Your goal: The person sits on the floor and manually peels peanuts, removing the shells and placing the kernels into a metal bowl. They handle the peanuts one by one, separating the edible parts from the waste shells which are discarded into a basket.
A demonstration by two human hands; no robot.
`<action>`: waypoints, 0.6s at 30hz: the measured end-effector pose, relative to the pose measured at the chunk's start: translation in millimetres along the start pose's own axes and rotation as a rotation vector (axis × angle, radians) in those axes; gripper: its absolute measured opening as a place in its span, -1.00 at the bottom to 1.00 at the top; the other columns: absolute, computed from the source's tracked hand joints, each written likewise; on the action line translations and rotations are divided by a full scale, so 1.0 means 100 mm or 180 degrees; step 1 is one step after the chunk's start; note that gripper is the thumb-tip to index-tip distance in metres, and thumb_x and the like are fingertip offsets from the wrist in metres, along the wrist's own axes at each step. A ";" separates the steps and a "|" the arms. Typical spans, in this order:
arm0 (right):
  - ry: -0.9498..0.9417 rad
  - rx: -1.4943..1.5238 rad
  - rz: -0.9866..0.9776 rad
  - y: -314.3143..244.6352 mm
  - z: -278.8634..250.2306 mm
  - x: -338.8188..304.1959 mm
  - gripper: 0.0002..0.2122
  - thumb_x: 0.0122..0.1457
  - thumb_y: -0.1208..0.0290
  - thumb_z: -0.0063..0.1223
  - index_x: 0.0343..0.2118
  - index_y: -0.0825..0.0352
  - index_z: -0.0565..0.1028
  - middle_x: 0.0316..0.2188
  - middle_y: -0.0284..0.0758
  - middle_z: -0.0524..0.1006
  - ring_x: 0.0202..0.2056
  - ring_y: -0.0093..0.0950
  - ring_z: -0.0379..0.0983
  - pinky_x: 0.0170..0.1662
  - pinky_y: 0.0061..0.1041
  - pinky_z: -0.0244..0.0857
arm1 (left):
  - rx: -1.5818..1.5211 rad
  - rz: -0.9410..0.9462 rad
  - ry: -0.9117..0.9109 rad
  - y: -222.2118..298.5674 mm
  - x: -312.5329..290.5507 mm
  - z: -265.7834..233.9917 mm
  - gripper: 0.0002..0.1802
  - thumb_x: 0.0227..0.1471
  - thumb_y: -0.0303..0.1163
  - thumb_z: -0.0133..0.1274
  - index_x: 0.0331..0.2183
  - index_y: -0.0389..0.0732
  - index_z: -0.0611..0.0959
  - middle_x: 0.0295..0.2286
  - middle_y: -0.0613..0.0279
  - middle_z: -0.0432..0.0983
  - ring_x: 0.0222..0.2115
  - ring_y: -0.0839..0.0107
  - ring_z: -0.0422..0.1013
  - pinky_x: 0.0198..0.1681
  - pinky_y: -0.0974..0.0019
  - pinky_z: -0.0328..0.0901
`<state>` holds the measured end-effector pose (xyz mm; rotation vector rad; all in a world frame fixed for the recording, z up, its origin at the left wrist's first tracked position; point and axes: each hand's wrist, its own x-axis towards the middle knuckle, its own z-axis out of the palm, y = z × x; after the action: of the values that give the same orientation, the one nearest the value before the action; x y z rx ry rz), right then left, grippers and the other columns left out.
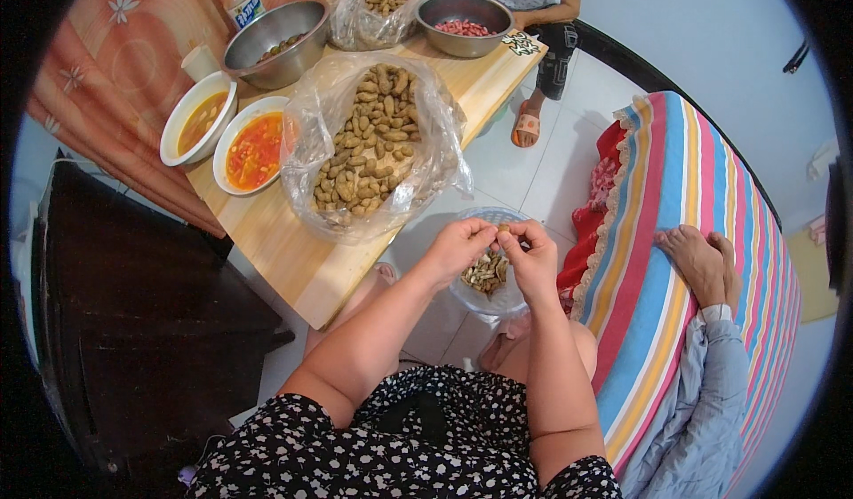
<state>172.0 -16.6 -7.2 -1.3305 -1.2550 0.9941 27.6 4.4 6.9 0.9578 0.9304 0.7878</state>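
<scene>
Our left hand (pixel 458 246) and right hand (pixel 531 252) both pinch one peanut (pixel 504 229) | over the bowl of shells (pixel 488 272) | light, dry, cracks easily | we squeeze its seam

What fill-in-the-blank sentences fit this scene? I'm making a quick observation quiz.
1. Both hands, left hand and right hand, pinch one ____.
2. Below them sits a clear bowl of empty ____.
3. The big clear bag lies on the ____ table.

Missing: peanut; shells; wooden
</scene>
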 end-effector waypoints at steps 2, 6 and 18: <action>-0.0056 -0.0101 -0.0228 0.05 0.00 0.00 -0.92 0.02 0.53 0.06 -0.45 0.40 0.42 -0.54 -0.40 0.46 -0.52 -0.68 0.35 -0.47 -0.73 0.20 | -0.0041 -0.0060 0.0062 -0.01 0.01 0.02 -0.82 0.07 -0.35 -0.13 -0.39 -0.24 0.50 -0.62 0.44 0.36 -0.74 0.75 0.07 -0.72 0.63 -0.02; 0.0106 -0.0047 -0.0337 0.15 0.05 0.00 -0.94 0.02 0.58 0.04 -0.48 0.41 0.40 -0.56 -0.39 0.44 -0.53 -0.68 0.35 -0.46 -0.72 0.20 | -0.0412 -0.0060 0.0167 -0.14 0.01 0.06 -0.83 0.08 -0.34 -0.14 -0.43 -0.23 0.47 -0.65 0.45 0.31 -0.75 0.74 0.06 -0.74 0.61 -0.03; -0.0400 0.0022 0.0034 -0.16 0.01 0.06 -0.82 0.04 0.46 -0.06 -0.28 0.34 0.46 -0.37 -0.31 0.39 -0.31 -0.48 0.31 -0.25 -0.57 0.18 | -0.1107 -0.0194 -0.0453 0.03 -0.05 -0.06 -0.81 0.10 -0.30 -0.15 -0.36 -0.22 0.46 -0.53 0.44 0.32 -0.70 0.74 0.07 -0.70 0.65 -0.02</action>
<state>169.3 -11.5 9.0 -1.2870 -1.3383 1.1028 19.5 3.1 9.1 0.6683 0.6683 0.7879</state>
